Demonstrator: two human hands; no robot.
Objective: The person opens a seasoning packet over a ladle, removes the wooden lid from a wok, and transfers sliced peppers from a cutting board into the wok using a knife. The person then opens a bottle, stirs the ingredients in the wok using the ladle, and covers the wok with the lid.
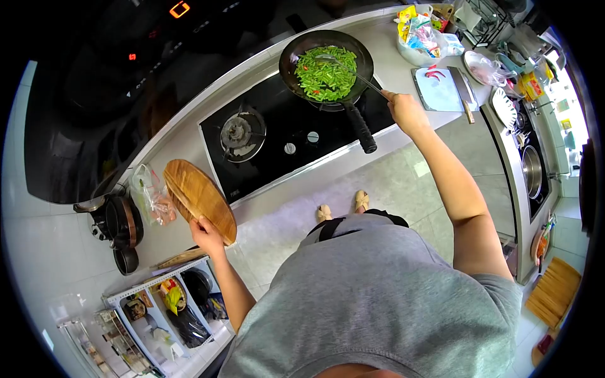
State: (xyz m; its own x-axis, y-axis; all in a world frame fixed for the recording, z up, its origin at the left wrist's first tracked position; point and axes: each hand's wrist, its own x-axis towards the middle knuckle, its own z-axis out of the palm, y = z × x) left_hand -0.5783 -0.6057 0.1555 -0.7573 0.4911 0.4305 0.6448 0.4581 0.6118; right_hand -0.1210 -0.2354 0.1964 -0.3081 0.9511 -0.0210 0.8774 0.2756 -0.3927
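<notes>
My right hand [406,112] is closed round the handle of a metal spatula [359,77], whose head rests among chopped green beans [324,75] with a few red bits. The beans lie in a dark wok [288,66] on the right burner, its black handle pointing toward me. At the left, my left hand [207,234] grips a round wooden lid [200,192] by the bar across it, holding it tilted by the counter's front edge. The lid hides part of the counter behind it.
A second burner [236,133] and two knobs share the black glass hob. Right of the wok are a cutting board [438,91] with red chillies, a cleaver [463,88] and a bowl of packets [419,47]. A plastic bag [151,195] and dark pots [123,223] stand left.
</notes>
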